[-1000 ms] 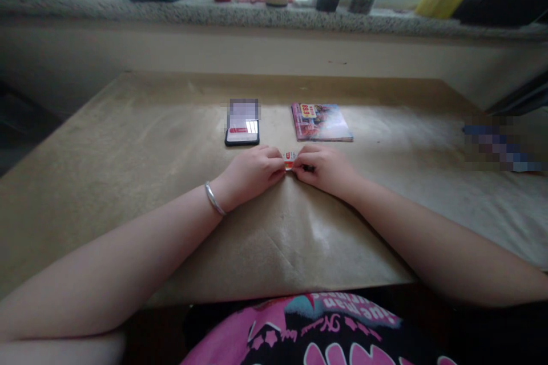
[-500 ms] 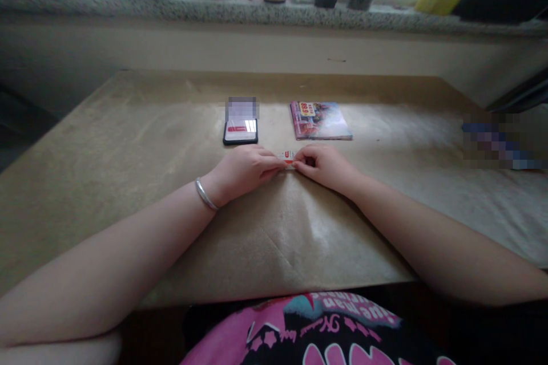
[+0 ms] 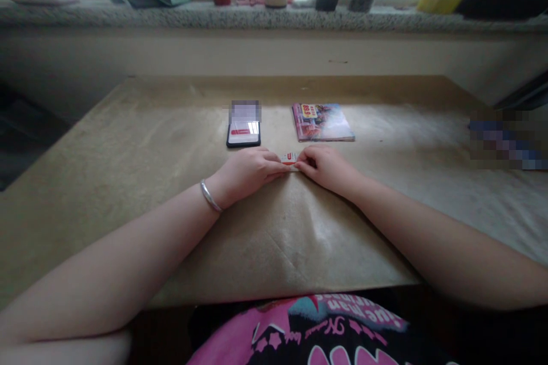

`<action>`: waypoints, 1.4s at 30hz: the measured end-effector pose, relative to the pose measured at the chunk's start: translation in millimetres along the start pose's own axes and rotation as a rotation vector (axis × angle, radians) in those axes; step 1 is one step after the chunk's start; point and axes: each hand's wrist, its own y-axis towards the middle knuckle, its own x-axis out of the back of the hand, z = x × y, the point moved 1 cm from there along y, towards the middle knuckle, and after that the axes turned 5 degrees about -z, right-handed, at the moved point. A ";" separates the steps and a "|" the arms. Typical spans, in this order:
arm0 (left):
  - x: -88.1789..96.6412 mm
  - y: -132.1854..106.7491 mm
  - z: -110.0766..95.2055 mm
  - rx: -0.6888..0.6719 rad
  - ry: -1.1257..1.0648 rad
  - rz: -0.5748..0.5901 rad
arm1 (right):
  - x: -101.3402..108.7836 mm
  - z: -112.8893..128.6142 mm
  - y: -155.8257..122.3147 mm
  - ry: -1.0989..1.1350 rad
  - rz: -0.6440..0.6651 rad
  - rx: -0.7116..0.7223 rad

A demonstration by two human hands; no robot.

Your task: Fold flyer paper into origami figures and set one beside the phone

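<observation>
Left hand (image 3: pixel 246 174): fingers pinched tight on the slip's (image 3: pixel 289 158) left end.
Right hand (image 3: pixel 327 166): fingers closed on its right end.
Slip: down on the surface (image 3: pixel 128 171), near the phone (image 3: pixel 244 133) and the booklet (image 3: pixel 323 122).
Progress: slip looks folded small already; booklet lies untouched.

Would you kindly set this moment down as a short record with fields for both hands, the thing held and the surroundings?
Left hand: pinches the left end of the small paper piece; silver bangle on the wrist.
Right hand: pinches its right end.
Held thing: red and white, close to the brown paper.
Beyond the hands: phone lying flat; booklet to its right.
Back: windowsill with jars.
</observation>
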 end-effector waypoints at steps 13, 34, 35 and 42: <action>-1.6 -0.2 -5.1 -0.042 0.112 0.000 | 17.7 -0.7 -11.1 -0.098 0.030 0.257; -1.0 1.8 -9.1 -0.020 0.115 0.028 | 17.0 2.2 -11.0 -0.206 0.004 0.298; -1.1 1.8 -9.3 -0.020 0.118 0.028 | 16.7 2.2 -11.0 -0.202 0.004 0.290; -2.1 1.9 -9.5 -0.007 0.121 0.052 | 16.3 3.6 -11.2 -0.204 0.018 0.247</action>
